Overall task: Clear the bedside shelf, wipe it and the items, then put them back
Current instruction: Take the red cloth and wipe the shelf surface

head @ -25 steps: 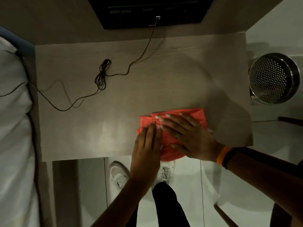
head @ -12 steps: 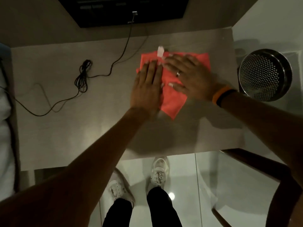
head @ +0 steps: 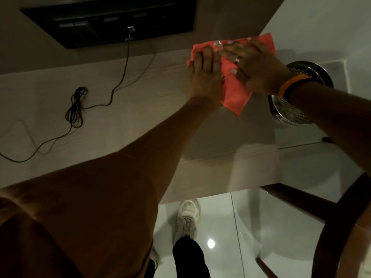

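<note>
A red cloth (head: 233, 93) lies flat at the far right corner of the pale wooden bedside shelf (head: 140, 117). Both hands press down on it with fingers spread. My left hand (head: 204, 73) covers the cloth's left part. My right hand (head: 255, 67), with a ring and an orange wristband, covers the right part, up against the back wall. The cloth's top edge rides slightly up the wall. No other items stand on the shelf.
A black cable (head: 77, 109) runs from a dark wall panel (head: 112, 21) across the shelf's left half, with a coiled bundle. A perforated metal bin (head: 297, 109) stands on the floor to the right. A wooden chair (head: 341, 217) is at lower right.
Both hands have pushed the red cloth from the shelf's near right edge away to the far right corner by the wall.
</note>
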